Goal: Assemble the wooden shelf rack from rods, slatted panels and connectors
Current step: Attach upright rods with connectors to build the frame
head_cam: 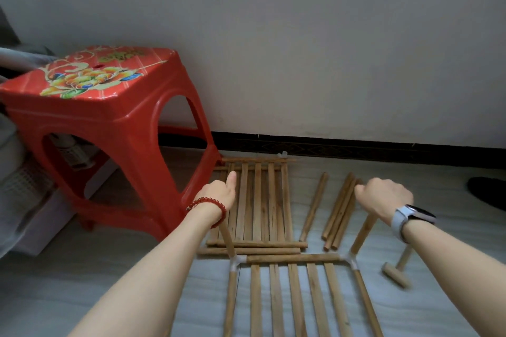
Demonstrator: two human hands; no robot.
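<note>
Both hands (219, 191) grip upright rods (362, 232) beside red stool (109, 117).

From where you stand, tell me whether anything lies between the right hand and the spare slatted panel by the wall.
Yes. Loose rods lie on the floor between the right hand and the spare slatted panel, and a single rod lies nearer the panel. The right hand's grip is on an upright rod.
</note>
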